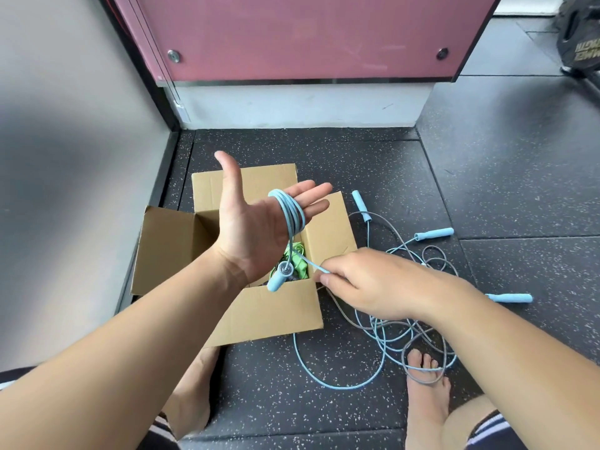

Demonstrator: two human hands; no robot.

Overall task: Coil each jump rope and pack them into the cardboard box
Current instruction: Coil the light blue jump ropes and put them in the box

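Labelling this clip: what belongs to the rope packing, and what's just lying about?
Job: blue jump rope, looped round the left hand, pinched by the right hand; cardboard box; green rope inside; tangled ropes on floor.
Lying about: weight plate; pink panel.

**Pale blue, tan and speckled black**

The blue rope [292, 212] at the centre of the frame is a pale sky blue. Its hanging handle [276, 282] is the same blue, with a silver metal end. The cardboard box [276, 313] is plain tan, and inside it shows a green rope [297, 259], bright lime. At the lower right a grey rope [403, 358] lies tangled with more pale blue cord, and the floor handles [433, 234] are pale blue too. The floor [324, 157] is near-black flecked with white. The panel [308, 34] at the top is dusty pink above a pale grey base [302, 105]. The shorts [487, 430] at the bottom right are dark with white stripes
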